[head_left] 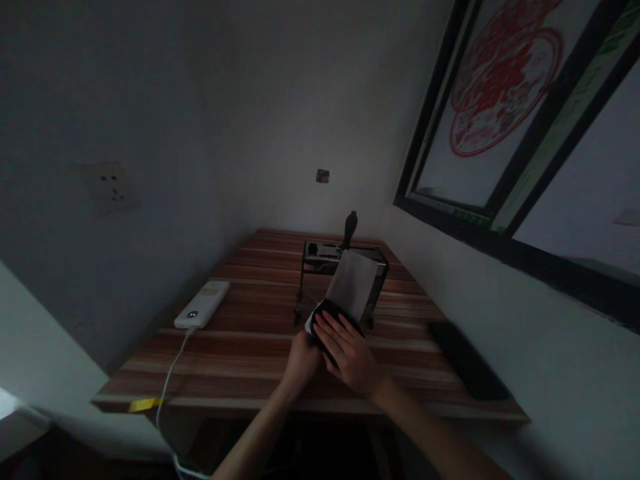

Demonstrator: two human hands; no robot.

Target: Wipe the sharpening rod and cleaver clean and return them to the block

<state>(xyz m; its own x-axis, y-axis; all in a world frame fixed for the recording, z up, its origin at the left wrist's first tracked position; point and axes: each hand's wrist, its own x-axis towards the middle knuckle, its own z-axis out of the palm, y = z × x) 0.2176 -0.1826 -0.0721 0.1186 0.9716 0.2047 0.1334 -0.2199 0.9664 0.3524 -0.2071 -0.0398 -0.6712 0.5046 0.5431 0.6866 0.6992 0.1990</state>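
A flat, pale-grey, blade-like panel leans over the front of a metal-framed stand. A dark handle rises above the stand; whether it joins the panel I cannot tell. At the panel's lower end is a black piece that looks like cloth, with a white edge showing on its left. My right hand lies over this cloth, its fingers long and close together, pressing it. My left hand is closed at the lower left of the bundle. Its fingertips and what they grip are hidden.
On the striped wooden table, a white power bank with a white cable lies left. A dark flat slab lies at the right edge. Walls enclose the table; a framed window is on the right.
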